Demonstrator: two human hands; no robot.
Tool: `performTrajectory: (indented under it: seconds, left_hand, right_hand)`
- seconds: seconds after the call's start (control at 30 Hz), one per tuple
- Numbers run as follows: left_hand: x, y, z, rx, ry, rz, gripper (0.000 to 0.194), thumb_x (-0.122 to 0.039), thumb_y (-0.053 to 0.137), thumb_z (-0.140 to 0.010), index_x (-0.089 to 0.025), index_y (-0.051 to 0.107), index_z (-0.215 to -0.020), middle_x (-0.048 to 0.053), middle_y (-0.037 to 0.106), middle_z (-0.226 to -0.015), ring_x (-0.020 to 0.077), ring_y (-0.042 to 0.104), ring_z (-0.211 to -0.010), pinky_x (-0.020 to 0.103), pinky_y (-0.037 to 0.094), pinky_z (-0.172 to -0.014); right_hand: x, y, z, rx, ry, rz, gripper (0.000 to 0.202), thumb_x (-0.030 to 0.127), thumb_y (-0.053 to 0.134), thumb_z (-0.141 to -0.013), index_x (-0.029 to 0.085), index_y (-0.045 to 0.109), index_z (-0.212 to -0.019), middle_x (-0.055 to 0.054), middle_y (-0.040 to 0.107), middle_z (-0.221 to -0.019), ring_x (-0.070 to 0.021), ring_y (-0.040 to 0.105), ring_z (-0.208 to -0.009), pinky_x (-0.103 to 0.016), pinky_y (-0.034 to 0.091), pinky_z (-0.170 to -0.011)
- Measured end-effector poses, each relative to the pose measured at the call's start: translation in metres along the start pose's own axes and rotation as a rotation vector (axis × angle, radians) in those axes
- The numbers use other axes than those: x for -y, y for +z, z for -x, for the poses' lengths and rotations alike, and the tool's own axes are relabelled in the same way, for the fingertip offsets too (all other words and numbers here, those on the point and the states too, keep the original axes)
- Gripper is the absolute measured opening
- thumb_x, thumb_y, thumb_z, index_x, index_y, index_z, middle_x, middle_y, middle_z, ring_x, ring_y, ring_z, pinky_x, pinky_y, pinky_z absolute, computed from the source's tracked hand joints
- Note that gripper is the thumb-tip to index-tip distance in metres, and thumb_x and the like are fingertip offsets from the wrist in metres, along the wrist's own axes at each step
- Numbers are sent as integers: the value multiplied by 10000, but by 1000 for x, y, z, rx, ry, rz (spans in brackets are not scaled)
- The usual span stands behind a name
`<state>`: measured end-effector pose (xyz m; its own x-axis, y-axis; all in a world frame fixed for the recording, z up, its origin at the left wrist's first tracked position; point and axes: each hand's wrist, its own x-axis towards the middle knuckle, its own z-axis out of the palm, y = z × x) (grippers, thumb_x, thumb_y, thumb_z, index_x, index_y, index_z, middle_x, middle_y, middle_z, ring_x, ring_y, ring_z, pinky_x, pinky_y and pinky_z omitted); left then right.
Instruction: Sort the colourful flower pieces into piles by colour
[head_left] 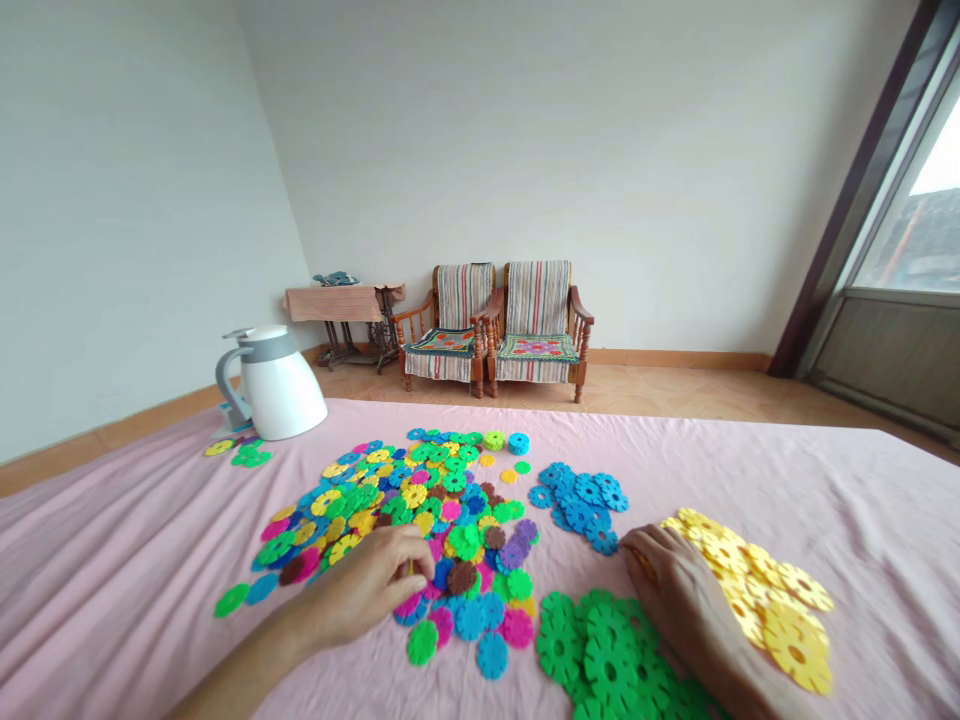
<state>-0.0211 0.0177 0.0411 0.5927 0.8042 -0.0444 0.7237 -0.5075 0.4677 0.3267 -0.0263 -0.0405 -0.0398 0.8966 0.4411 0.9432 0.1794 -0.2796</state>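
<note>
My left hand (396, 572) is closed in a pinch over the mixed pile of plastic snowflake discs (415, 494). A sliver of yellow shows between its fingers, but what they hold is hidden. My right hand (673, 580) is curled, palm down, with the yellow-orange edge of a snowflake disc showing beneath its fingers. Just beyond its fingertips lies a group of blue discs (581, 502). Yellow discs (795, 650) are spread to the right of this hand. Larger green discs (609, 650) are heaped to its left and partly under the wrist.
A pink cloth (870, 540) with folds covers the table. At the back left stands a white jug (286, 395) with a grey handle, and a few discs (251, 455) lie in front of it. Two wooden armchairs (536, 300) and a cloth-covered sewing table (337, 303) stand beyond.
</note>
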Motion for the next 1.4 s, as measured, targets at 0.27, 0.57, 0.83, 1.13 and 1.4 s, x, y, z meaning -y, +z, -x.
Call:
performTrajectory:
  seconds: [0.27, 0.57, 0.83, 1.13, 1.4]
  left_hand:
    - [13, 0, 11, -6, -41, -75, 211, -151, 532, -688, -217, 556, -886, -11, 526, -856, 137, 521, -717, 219, 358, -634]
    - [20, 11, 6, -80, -128, -193, 207, -341, 599, -710, -190, 477, -638, -34, 498, -671, 140, 483, -628, 226, 281, -566]
    - [11, 24, 6, -139, -189, -110, 261, -346, 614, -662, -207, 428, -780, -21, 491, -814, 152, 498, -707, 230, 331, -597]
    - [7, 20, 6, -137, -180, 25, 227, -126, 461, -632, -210, 450, -843, -60, 487, -687, 102, 468, -559, 192, 314, -507]
    - [-3, -4, -23, -214, -92, 103, 124, -165, 426, -719, -174, 530, -787, -37, 528, -623, 109, 501, -541, 196, 352, -500]
  right_hand:
    - [-5, 4, 1, 49, 19, -18, 195, 233, 401, -839, 222, 573, -748, -42, 622, -841, -188, 558, -790, -350, 415, -742]
    - [-3, 2, 0, 52, 2, 5, 201, 224, 400, -835, 218, 569, -727, -46, 625, -821, -189, 559, -777, -343, 415, -723]
    - [1, 0, 0, -1, -21, 9, 203, 204, 397, -826, 222, 564, -712, -41, 628, -798, -178, 567, -750, -321, 420, -704]
    - [-1, 1, 1, 2, -9, 3, 200, 192, 406, -819, 220, 564, -699, -31, 625, -795, -171, 571, -749, -311, 418, -699]
    - [5, -2, -1, -42, -28, 2, 222, 194, 410, -818, 219, 563, -660, -30, 622, -760, -167, 571, -729, -301, 415, -680]
